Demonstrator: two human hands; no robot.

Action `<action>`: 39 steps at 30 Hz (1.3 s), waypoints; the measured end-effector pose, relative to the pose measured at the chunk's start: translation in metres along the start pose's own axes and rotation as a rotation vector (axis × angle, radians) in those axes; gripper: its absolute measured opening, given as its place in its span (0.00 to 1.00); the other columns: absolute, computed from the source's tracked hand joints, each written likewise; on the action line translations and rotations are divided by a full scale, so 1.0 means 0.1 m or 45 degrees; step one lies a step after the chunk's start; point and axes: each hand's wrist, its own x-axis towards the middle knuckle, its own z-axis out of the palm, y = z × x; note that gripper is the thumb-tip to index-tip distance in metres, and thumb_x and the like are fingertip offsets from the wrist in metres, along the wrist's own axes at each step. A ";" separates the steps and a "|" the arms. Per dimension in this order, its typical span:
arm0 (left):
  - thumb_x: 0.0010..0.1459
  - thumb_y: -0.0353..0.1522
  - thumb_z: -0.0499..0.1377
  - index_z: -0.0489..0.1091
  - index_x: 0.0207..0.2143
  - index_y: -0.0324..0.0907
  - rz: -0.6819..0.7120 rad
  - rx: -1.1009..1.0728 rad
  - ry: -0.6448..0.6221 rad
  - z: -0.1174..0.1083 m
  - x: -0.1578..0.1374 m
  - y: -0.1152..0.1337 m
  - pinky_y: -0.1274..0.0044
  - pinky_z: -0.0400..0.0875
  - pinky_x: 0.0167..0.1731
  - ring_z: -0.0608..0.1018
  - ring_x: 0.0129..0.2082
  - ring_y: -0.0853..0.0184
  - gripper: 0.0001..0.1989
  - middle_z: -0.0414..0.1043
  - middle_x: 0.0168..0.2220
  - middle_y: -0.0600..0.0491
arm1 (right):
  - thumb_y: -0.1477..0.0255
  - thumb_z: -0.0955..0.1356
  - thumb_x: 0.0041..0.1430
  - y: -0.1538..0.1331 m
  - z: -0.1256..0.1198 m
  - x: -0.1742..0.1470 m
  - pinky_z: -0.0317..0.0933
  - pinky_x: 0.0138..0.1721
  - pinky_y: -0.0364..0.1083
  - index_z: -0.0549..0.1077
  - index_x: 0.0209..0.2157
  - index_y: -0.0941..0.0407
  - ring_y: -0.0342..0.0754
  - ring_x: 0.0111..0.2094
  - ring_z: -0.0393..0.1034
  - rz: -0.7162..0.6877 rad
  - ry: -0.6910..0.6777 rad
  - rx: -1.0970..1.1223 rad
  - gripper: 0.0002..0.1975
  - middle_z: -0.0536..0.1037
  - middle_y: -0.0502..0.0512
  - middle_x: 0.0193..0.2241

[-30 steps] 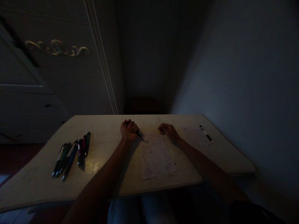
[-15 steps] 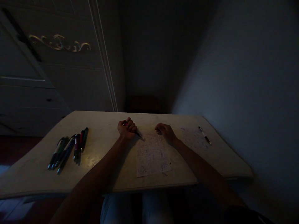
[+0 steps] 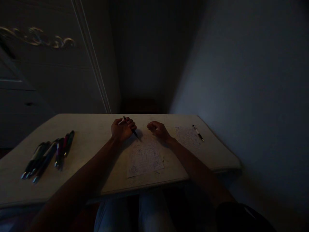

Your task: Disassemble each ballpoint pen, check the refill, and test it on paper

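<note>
Left hand [image 3: 124,130] partly hides its pen [image 3: 135,133] near dim, unreadable paper [image 3: 145,158].

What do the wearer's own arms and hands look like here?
The left hand and right hand are ungloved, the forearms bare. A pale-streaked dark sleeve shows near the right elbow; no left sleeve can be made out. Dim light hides finer detail.

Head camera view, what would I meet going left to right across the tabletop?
Cluster of pens, left hand holding a dark pen, right hand, black-and-white pen.
</note>
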 end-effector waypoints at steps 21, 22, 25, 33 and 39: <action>0.67 0.38 0.52 0.71 0.32 0.41 -0.012 0.333 -0.068 0.10 -0.04 -0.10 0.73 0.72 0.34 0.76 0.35 0.65 0.15 0.71 0.32 0.50 | 0.63 0.70 0.59 -0.11 0.28 0.00 0.61 0.36 0.45 0.75 0.31 0.57 0.44 0.30 0.66 -0.208 -0.206 -0.122 0.11 0.73 0.51 0.29; 0.67 0.40 0.52 0.72 0.33 0.41 0.001 0.354 -0.065 0.10 -0.04 -0.10 0.72 0.72 0.35 0.77 0.38 0.63 0.15 0.73 0.34 0.49 | 0.63 0.70 0.59 -0.10 0.27 0.00 0.61 0.36 0.45 0.75 0.31 0.57 0.44 0.30 0.66 -0.201 -0.176 -0.085 0.11 0.73 0.51 0.29; 0.66 0.43 0.51 0.74 0.41 0.43 -0.010 0.414 -0.095 0.09 -0.03 -0.04 0.70 0.72 0.40 0.76 0.45 0.59 0.17 0.75 0.41 0.46 | 0.62 0.68 0.60 -0.11 0.20 0.02 0.61 0.36 0.45 0.75 0.32 0.57 0.43 0.30 0.66 -0.171 -0.033 0.000 0.12 0.74 0.51 0.29; 0.50 0.30 0.54 0.73 0.46 0.39 0.029 0.494 -0.020 -0.08 0.02 0.15 0.69 0.73 0.37 0.76 0.42 0.59 0.20 0.74 0.45 0.44 | 0.59 0.68 0.58 -0.33 -0.32 -0.15 0.62 0.35 0.44 0.75 0.33 0.57 0.45 0.30 0.67 -0.057 0.565 0.098 0.15 0.74 0.52 0.29; 0.49 0.27 0.54 0.72 0.44 0.39 0.027 0.480 0.040 -0.12 0.06 0.17 0.72 0.73 0.33 0.76 0.35 0.63 0.19 0.74 0.40 0.46 | 0.55 0.70 0.52 -0.13 -1.07 -0.64 0.61 0.32 0.44 0.75 0.32 0.58 0.46 0.28 0.67 0.210 0.764 -0.110 0.18 0.76 0.52 0.26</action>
